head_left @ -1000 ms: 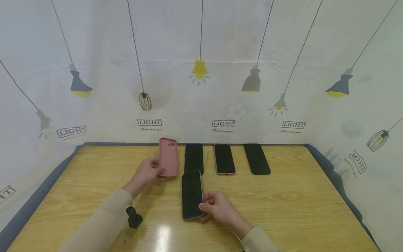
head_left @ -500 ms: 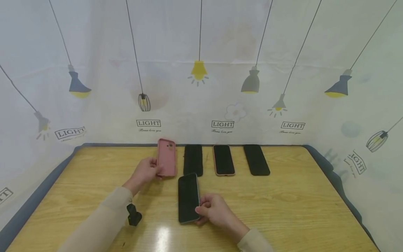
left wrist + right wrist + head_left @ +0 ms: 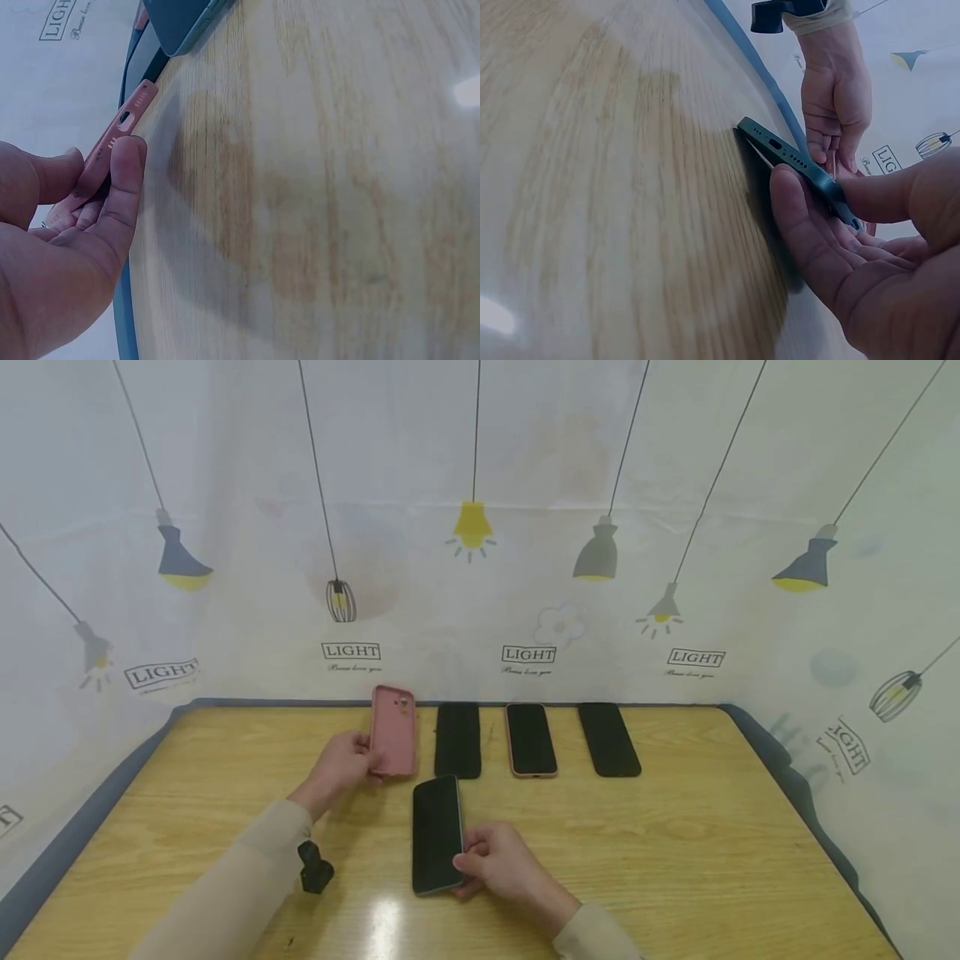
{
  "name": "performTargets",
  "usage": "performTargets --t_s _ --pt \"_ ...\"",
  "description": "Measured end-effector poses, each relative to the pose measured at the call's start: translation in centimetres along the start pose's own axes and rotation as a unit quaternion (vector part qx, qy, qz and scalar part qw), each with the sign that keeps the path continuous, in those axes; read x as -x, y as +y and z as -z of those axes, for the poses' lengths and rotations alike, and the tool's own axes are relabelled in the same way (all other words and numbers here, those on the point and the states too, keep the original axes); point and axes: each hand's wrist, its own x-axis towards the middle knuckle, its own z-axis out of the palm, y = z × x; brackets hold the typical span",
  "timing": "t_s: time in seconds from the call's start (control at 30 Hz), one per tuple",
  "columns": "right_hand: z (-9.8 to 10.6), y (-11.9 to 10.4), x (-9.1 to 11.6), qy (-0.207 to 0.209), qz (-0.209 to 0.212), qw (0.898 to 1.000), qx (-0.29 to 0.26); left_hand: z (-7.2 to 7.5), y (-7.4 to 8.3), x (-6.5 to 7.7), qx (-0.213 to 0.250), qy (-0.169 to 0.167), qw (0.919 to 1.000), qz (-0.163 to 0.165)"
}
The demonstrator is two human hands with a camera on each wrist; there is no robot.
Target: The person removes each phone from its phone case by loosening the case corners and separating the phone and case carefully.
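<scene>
A: Which way is the teal-edged phone [image 3: 437, 835] lying from the fingers?

B: Just left of the right hand's [image 3: 498, 860] fingers and reaching ahead of them; they are pinching its lower right edge, thumb above and fingers curling beneath, parting only as far as the phone's thickness is making them.

A: And the left hand [image 3: 341, 768]?

B: It is pinching the pink case [image 3: 393, 731] by its near left edge; the case is standing right of those fingers and ahead of them, showing its hollow side to the person.

A: How are the long axes running?

B: Both are running away from the person, roughly side by side, each tilting off flat; the phone is lying right of the left fingers and closer to the person; the case is lying ahead and left of the right fingers; a gap is separating the two.

A: Are they touching the table [image 3: 675, 843]?

B: I am not managing to tell; shadows are showing beneath, contact is not.

A: Anything beyond?

B: Ahead of the right fingers a dark slab [image 3: 457, 740] is lying; a pink-rimmed phone [image 3: 531, 740] and a black phone [image 3: 609, 739] are lying further right; neither hand is touching them.
</scene>
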Motion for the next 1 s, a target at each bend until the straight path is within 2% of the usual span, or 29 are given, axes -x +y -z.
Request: performTargets --t_s 0.23,0.37,0.5,0.63,0.83,1.0 --pt "-0.9 -0.3 -0.1 -0.017 -0.008 1.0 0.021 0.2 -0.1 -0.2 -0.002 -0.002 1.0 -0.006" --pt "-1.3 -0.5 0.0 -0.009 -0.015 0.996 0.082 0.1 0.0 -0.2 -0.007 0.002 1.0 -0.005" --pt "-1.6 -0.6 -0.1 0.003 -0.016 0.987 0.162 0.1 0.1 -0.1 -0.011 0.002 0.9999 -0.006" --pt "-1.7 -0.7 -0.1 0.013 -0.01 0.976 0.218 0.1 0.1 -0.1 -0.016 -0.002 0.9998 -0.012" --pt "-1.6 -1.0 -0.1 0.017 0.004 0.963 0.269 0.3 0.3 0.1 -0.022 0.001 0.9997 -0.011" --pt "-0.5 -1.3 -0.2 0.016 0.02 0.956 0.294 0.4 0.4 0.1 -0.01 0.001 0.9999 -0.01"
